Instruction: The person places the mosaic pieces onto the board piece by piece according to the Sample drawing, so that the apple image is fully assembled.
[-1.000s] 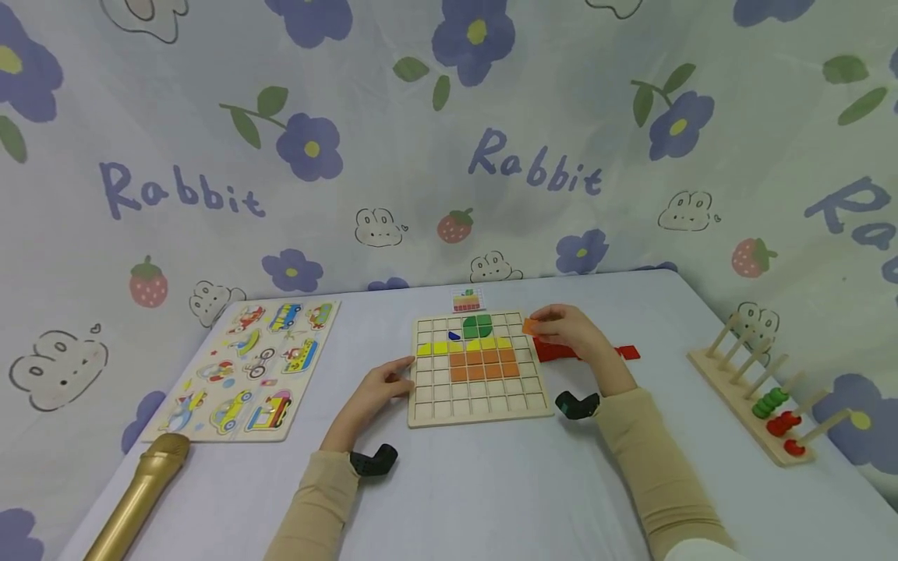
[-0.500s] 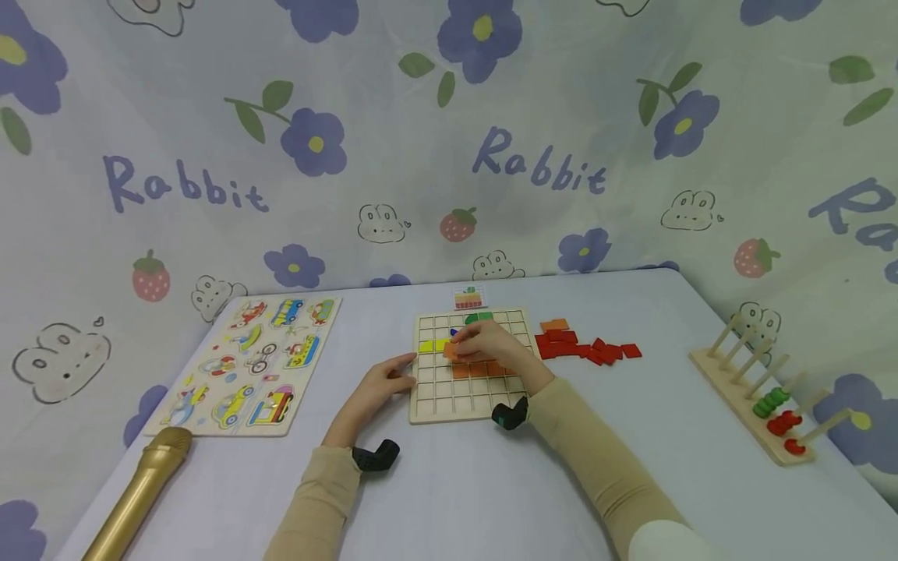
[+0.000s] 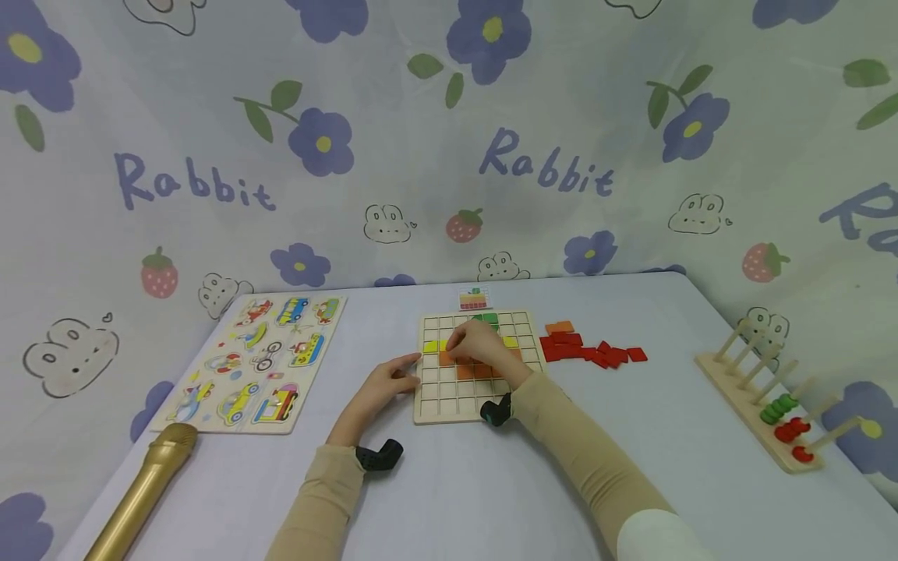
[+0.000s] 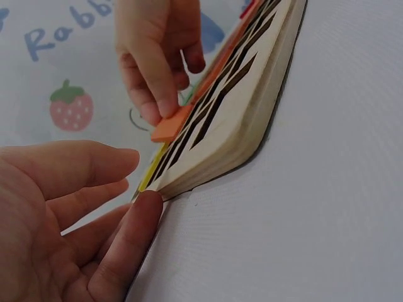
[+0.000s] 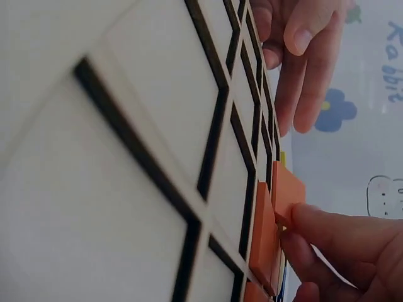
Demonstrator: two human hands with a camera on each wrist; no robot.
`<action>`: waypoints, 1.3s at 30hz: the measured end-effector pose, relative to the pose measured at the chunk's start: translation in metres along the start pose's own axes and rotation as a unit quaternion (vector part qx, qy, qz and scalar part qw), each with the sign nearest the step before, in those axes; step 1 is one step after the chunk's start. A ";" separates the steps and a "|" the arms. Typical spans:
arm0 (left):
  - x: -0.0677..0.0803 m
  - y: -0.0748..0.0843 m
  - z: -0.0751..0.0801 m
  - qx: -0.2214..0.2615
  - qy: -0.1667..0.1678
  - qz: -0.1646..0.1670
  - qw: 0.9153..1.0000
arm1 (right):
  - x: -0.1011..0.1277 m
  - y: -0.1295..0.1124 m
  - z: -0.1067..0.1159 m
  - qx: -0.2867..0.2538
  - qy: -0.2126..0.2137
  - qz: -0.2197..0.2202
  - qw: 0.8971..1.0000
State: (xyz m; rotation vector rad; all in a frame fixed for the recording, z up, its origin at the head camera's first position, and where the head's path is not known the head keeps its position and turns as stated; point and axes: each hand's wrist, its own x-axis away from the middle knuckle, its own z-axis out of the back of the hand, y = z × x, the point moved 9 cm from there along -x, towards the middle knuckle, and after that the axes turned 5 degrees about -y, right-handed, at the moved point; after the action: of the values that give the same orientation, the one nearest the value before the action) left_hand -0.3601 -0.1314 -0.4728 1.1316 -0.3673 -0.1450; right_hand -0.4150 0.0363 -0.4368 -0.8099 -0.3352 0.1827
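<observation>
My right hand (image 3: 480, 344) is over the middle of the wooden grid board (image 3: 436, 408), pinching an orange square tile (image 5: 289, 192) between thumb and fingertips. In the left wrist view that tile lies low over the cells, beside the yellow tiles (image 4: 151, 167). Two rows of orange tiles (image 3: 475, 372) fill cells near it, partly hidden by the right hand. Green tiles (image 3: 489, 319) show behind the hand. At the board's left edge rests my left hand (image 3: 382, 387), fingers extended, its fingertips against the rim.
Red tiles (image 3: 563, 348) and loose orange tiles (image 3: 560, 327) lie right of the board. Behind it stands a small picture card (image 3: 474, 299). A vehicle puzzle (image 3: 256, 362) and gold microphone (image 3: 143, 487) are at left, a peg rack with beads (image 3: 761, 413) at right.
My right hand has carried the orange tile leftward from the loose tiles onto the board, then down to a cell below the yellow row. My left hand stays at the board's edge.
</observation>
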 end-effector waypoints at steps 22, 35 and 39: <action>0.001 0.000 -0.002 -0.001 0.002 0.006 1.000 | 0.024 0.052 0.083 -0.122 0.025 -0.001 0.992; 0.001 -0.001 -0.001 -0.001 0.002 0.007 1.000 | 0.039 0.136 0.133 -0.150 0.053 -0.102 0.982; 0.002 0.000 -0.002 0.000 0.004 0.009 1.000 | 0.041 0.147 0.141 -0.146 0.059 -0.105 0.982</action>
State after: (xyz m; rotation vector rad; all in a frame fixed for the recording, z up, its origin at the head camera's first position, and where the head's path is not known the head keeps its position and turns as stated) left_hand -0.3580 -0.1306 -0.4732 1.1291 -0.3701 -0.1255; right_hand -0.4320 0.2433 -0.4456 -1.0635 -0.3365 -0.1154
